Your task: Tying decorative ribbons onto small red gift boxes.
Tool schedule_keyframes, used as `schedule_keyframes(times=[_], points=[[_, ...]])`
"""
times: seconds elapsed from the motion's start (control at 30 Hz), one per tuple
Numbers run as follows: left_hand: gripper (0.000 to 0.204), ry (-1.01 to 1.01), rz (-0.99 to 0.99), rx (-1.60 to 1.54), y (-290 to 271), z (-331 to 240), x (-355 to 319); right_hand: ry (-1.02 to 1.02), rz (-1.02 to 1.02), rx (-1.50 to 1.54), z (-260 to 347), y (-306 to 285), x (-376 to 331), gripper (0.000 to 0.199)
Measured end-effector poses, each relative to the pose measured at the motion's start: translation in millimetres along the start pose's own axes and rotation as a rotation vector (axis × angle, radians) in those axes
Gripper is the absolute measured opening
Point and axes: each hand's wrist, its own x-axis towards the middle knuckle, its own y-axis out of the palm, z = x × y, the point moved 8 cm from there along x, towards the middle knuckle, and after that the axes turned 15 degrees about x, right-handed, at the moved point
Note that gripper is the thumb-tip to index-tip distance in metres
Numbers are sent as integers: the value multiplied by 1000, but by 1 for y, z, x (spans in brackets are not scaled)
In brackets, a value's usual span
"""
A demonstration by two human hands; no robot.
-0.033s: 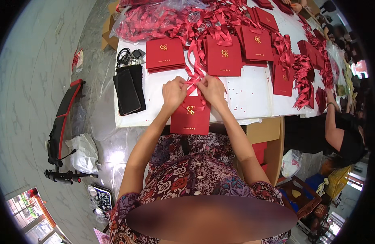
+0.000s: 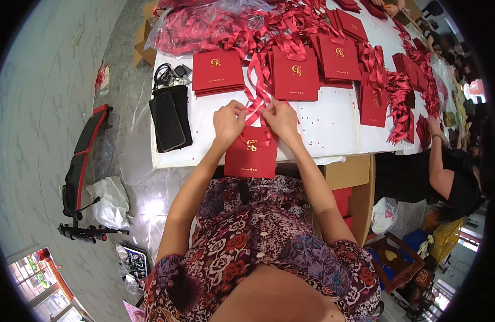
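Note:
A small red paper gift bag (image 2: 250, 160) with gold print lies at the table's near edge, its lower part jutting over my lap. Red ribbon (image 2: 256, 110) runs from its top edge up the table. My left hand (image 2: 229, 121) pinches the ribbon from the left with thumb and forefinger. From the right, my right hand (image 2: 281, 119) grips the same ribbon, where its strands cross just above the bag. Both hands are closed at the fingertips, which partly hide the ribbon.
Stacked red bags (image 2: 218, 74) stand beyond my left hand, and more bags (image 2: 296, 76) beyond my right. Behind them is a heap of ribbons (image 2: 204, 29) in clear plastic. A black phone (image 2: 169, 122) lies left. Another person's arm (image 2: 439, 155) reaches in at the right.

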Motion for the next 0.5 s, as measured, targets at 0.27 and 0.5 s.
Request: schedule_keyframes(times=[0.27,0.5], points=[[11,-222,8,-717,4,19,-9,17,-53,123,15,-10,-13,25],[12,-160,-2,-708,8,12,-9,-117,-104,-134,4,-1,-6,31]])
